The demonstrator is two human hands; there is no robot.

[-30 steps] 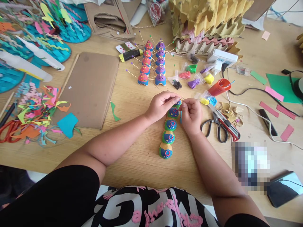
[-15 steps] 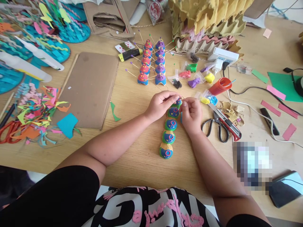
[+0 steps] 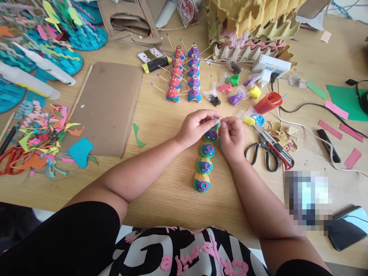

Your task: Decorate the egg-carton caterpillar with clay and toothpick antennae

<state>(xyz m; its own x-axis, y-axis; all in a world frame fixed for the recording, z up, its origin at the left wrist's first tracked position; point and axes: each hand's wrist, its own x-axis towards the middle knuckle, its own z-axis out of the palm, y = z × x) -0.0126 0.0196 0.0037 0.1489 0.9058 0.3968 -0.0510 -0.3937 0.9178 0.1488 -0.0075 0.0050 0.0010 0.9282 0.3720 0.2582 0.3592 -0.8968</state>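
Hands, two, bare, over a wooden table (image 3: 166,207).

Left hand (image 3: 197,127): fingers bent, thumb and fingertips drawn together at the far end of the blue-green row; whether anything is gripped cannot be told, the tips being too small to read.

Right hand (image 3: 232,138): fingers curled, thumb against the forefinger, tips just beside those of the left; its hold likewise cannot be told.

Blue-green row (image 3: 207,150), one: joined domes, running from under the fingertips back toward the body, between the forearms. The nearest four domes each bear a ring; the farthest is partly covered by the hands.

Beyond the hands, slightly left: red row (image 3: 176,71) and purple row (image 3: 193,70), side by side, standing, pins projecting. Farther off, to the right: egg cartons (image 3: 255,23), stacked.

Beyond the right hand: bags of clay, among them green (image 3: 232,79) and purple (image 3: 235,98); an orange cup (image 3: 266,104), tilted, with thin sticks inside.

Right of the right hand: black-handled scissors (image 3: 263,141), a red knife (image 3: 281,154) close against them.

Left of the left hand: green scrap (image 3: 138,135); cardboard (image 3: 106,109), flat; farther left, paper cuttings (image 3: 40,140), heaped.
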